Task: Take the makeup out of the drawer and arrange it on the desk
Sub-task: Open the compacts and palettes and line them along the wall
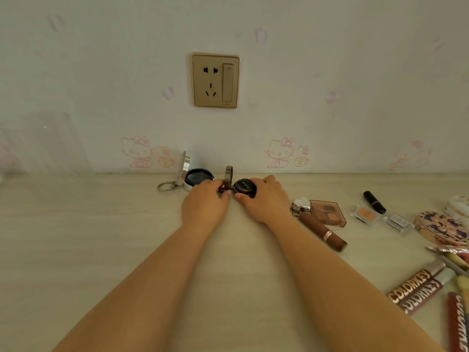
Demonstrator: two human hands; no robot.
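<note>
— Makeup first: what lies nearest?

— Two brown "COLORKEY" lip-gloss tubes (418, 288) and a red tube (456, 323), low and well off to the outer side of the right hand (266, 200). Further up, just beyond its wrist, a brown lipstick with a rose band (323, 231), a clear square eyeshadow palette (328, 212) and a silver heart-shaped case (300, 205).

— And the fingers?

— Both hands rest on the pale wooden desk (101, 237). The right hand's fingers curl round the black base of a small round compact (242, 188); the left hand (206, 204) pinches it at the hinge, where the bronze lid stands upright (edge-on to the camera).

— Anything past the fingertips?

— Just beyond the left hand's knuckles sits an open silver compact with a dark pan (194, 176), a key ring (166, 186) beside it, close to the wall. Above that, a gold wall socket (215, 80).
</note>
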